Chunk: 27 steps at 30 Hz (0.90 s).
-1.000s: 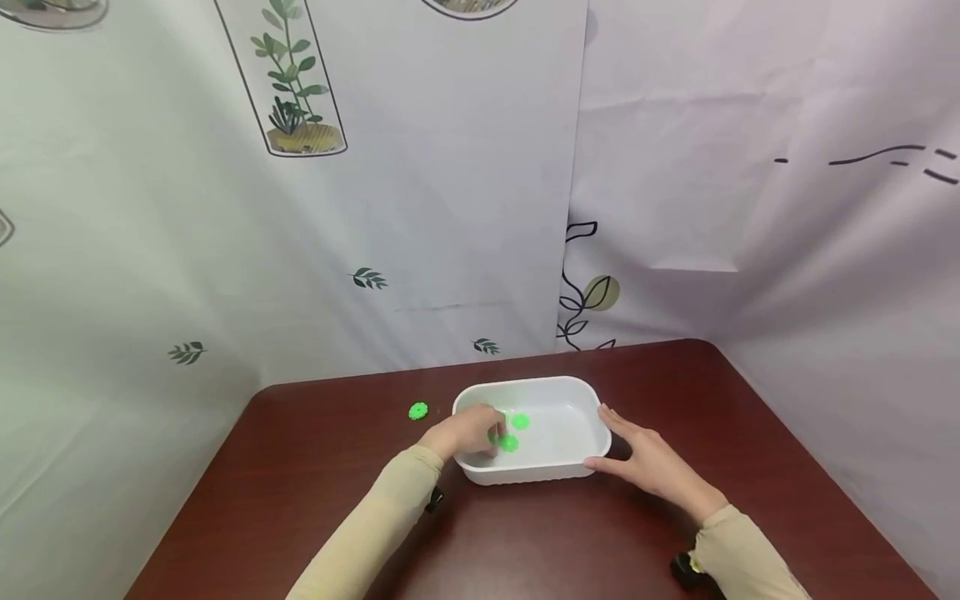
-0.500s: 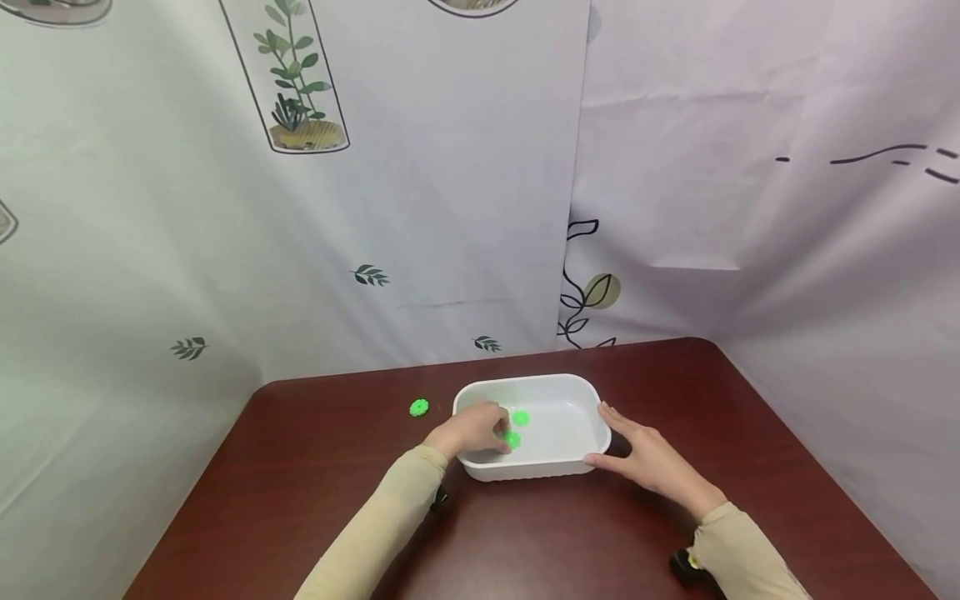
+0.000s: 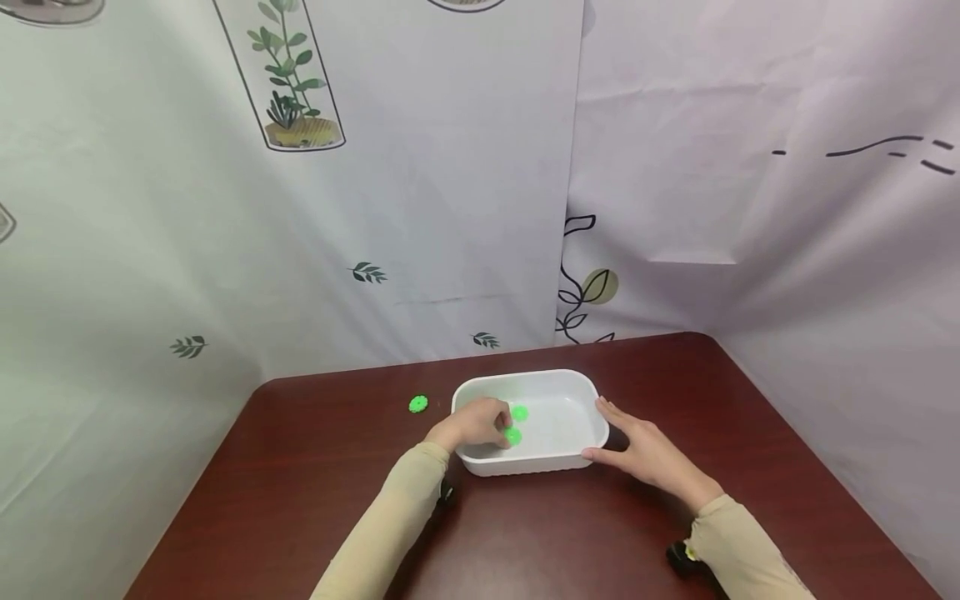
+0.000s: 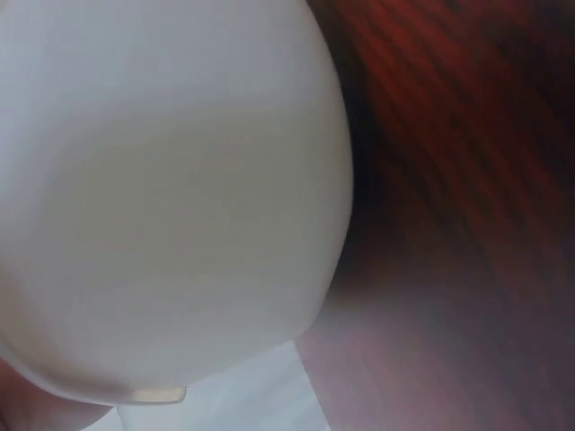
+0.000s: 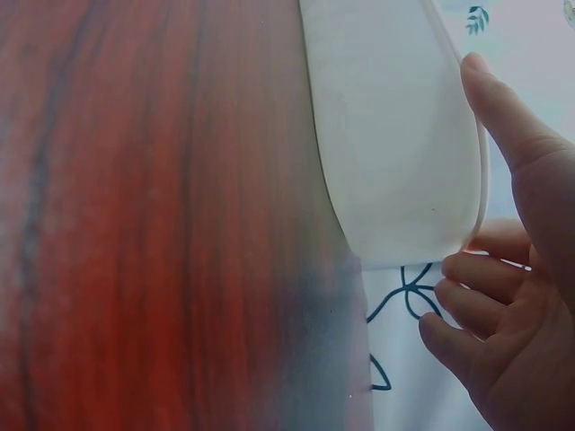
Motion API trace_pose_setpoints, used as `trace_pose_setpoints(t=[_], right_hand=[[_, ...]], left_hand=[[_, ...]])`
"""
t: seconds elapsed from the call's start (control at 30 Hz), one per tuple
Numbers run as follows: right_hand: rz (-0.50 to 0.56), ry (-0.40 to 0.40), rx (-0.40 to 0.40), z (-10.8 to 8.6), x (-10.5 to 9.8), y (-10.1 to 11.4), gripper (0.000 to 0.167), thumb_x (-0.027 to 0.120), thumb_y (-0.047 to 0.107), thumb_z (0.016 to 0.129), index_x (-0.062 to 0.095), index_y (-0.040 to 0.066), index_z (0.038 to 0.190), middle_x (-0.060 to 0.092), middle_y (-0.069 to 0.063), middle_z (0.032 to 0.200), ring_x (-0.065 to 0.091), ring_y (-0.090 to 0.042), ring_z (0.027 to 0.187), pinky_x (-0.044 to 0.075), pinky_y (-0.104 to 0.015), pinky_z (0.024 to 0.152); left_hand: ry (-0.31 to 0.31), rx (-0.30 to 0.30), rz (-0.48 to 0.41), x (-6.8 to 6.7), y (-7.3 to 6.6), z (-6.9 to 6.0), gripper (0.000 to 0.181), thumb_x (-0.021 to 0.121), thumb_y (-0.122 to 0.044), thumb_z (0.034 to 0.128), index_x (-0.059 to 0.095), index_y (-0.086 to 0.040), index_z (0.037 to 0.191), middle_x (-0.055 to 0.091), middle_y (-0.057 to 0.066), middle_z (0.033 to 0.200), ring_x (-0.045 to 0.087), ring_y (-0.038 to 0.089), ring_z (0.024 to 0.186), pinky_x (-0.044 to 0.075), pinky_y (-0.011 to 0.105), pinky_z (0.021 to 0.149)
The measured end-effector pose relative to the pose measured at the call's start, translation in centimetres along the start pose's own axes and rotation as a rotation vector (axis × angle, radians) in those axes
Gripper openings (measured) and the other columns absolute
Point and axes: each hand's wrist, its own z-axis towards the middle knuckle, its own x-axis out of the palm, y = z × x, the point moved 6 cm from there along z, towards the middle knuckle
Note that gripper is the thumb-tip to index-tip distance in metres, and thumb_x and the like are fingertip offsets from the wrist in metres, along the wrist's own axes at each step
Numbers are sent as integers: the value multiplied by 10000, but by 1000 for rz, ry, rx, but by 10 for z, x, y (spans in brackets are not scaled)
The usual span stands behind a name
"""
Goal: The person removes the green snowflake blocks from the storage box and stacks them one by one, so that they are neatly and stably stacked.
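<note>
A white oblong tub [image 3: 555, 454] stands on the table. My left hand [image 3: 474, 421] reaches over its left end, with fingers and thumb curled at a scalloped green disc [image 3: 513, 436] and seeming to pinch it. Just behind lies a second green disc [image 3: 520, 412] on the tub floor. Across the right end, my right hand [image 3: 648, 450] holds the rim between thumb and fingers; the right wrist view shows this hand [image 5: 530, 269] against the tub's end wall [image 5: 404, 153]. In the left wrist view the tub wall [image 4: 198, 197] hides nearly all of the left hand.
Left of the tub, a loose green disc [image 3: 418, 404] lies on the dark red table [image 3: 315, 467]. A pale printed cloth [image 3: 450, 208] hangs behind the table and along its sides.
The left hand has shifted slightly right inside the tub, and the nearer green disc has moved a little right with it. The right hand keeps its hold on the rim.
</note>
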Motion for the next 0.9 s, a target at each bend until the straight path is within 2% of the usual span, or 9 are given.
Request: trace_pose_setpoints(t=[0.27, 0.5, 0.77, 0.9], right_hand=[[6, -9, 5, 0, -1, 1, 990, 741, 639, 807, 422, 33, 1521, 398, -218, 1544, 436, -438, 1370, 414, -602, 1037], [0, 5, 14, -1, 0, 0, 1015, 712, 680, 805, 408, 39, 1530, 383, -205, 1558, 427, -424, 1382, 409, -593, 1048], [3, 10, 20, -1, 1, -1, 1028, 705, 690, 803, 390, 48, 1541, 358, -206, 1571, 404, -438, 1393, 404, -609, 1045], [4, 12, 20, -1, 0, -1, 1033, 705, 692, 801, 388, 46, 1542, 352, -208, 1574, 401, -444, 1393, 405, -614, 1040]], left_hand=[[-36, 34, -36, -1, -4, -4, 229, 841, -60, 784, 645, -88, 898, 633, -3, 849, 522, 110, 756, 461, 271, 758], [-80, 81, -114, -4, -5, -6, 121, 748, -17, 871, 640, -69, 886, 602, -38, 800, 533, 105, 762, 459, 266, 737], [-133, 122, -156, -6, -1, -6, 47, 680, -21, 923, 665, -65, 932, 647, -31, 844, 571, 83, 802, 481, 250, 752], [-180, 126, -217, -11, 1, -7, 37, 670, -40, 950, 678, -55, 983, 661, -33, 884, 607, 95, 840, 502, 265, 764]])
